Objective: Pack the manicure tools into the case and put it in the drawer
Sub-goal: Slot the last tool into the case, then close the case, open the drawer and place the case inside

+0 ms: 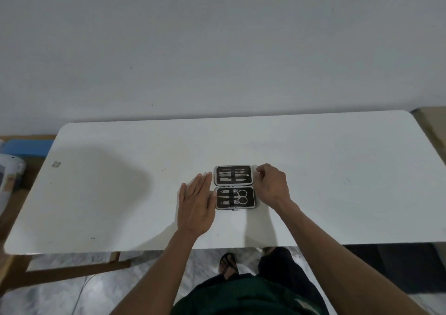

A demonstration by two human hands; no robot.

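Open case [234,186] lying flat at center of white surface [337,170], manicure tools [233,197] strapped in both halves. Left hand [196,205] at 9 o'clock, grip flat, open, empty. Right hand [272,184] at 3 o'clock, grip curled against case edge; hold unclear.

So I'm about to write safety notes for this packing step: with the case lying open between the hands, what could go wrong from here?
1. The case lies fully open; if a tool such as the scissors sits loose under its strap, folding the halves together could jam or dislodge it.
2. The left hand lies flat against the case edge, the right hand curled at the far half; fingertips could get pinched as it shuts.
3. No drawer is in view, so carrying it unlatched may spill tools.
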